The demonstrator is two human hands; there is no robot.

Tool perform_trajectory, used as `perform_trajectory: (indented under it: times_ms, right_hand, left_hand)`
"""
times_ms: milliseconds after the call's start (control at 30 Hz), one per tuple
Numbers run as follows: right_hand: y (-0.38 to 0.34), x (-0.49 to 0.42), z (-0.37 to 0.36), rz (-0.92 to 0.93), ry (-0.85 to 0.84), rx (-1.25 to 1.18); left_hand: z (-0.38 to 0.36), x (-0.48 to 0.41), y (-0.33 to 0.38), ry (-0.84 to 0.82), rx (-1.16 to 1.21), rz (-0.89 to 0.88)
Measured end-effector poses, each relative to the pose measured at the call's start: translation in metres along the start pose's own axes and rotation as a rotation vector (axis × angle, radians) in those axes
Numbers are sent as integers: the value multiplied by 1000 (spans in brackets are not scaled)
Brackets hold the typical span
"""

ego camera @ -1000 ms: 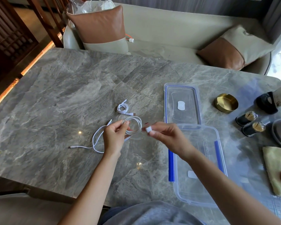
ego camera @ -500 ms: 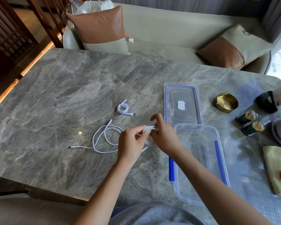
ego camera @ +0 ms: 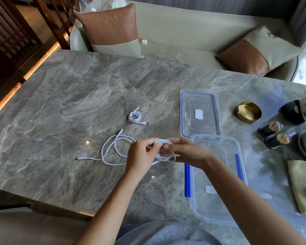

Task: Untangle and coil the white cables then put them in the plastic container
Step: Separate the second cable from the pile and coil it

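Note:
Both hands hold a coiled white cable (ego camera: 163,143) just above the marble table (ego camera: 60,106). My left hand (ego camera: 141,156) pinches the coil's left side; my right hand (ego camera: 185,152) grips its right side. A second white cable (ego camera: 113,149) lies loose in loops to the left of my left hand, one plug pointing left. A small coiled white cable (ego camera: 135,117) rests farther back. The clear plastic container (ego camera: 217,214) with blue clips stands open to the right, partly under my right forearm. Its lid (ego camera: 200,96) lies behind it.
A brass bowl (ego camera: 248,112), two dark small jars (ego camera: 272,133) and a dark-based object (ego camera: 293,112) stand at the right. A yellow cloth (ego camera: 300,184) lies near the right edge. A sofa with cushions (ego camera: 111,27) runs behind the table.
The hands came together and shifted right toward the container. The cable in them is now wound into a tighter coil, while the loose cable on the table has spread into wider loops.

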State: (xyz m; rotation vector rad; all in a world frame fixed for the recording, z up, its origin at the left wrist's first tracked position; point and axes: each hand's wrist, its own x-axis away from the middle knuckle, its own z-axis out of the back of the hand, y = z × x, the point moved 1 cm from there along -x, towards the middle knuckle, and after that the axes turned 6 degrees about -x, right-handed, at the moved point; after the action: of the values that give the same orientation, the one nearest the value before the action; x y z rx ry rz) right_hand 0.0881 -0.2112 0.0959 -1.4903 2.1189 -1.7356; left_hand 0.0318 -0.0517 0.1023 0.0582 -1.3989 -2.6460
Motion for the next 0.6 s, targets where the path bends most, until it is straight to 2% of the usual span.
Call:
perform_trajectory:
  times_ms: [67,133,267,467,600]
  right_hand:
    - [-3,0,5,-39,-21,-206]
    - [-4,-7,4,-29,55,-307]
    - [-5,-24,1,51,273,-366]
    - [-16,-41,4,238,489,-417]
    - [-16,-49,5,216,519,-479]
  left_hand:
    - [6,-2,-8,-28,152,83]
    - [8,-3,-14,-61,269,142]
    - [5,-8,-15,-110,287,185]
    - [10,-20,-19,-204,282,246]
    - [5,-33,-27,-174,404,361]
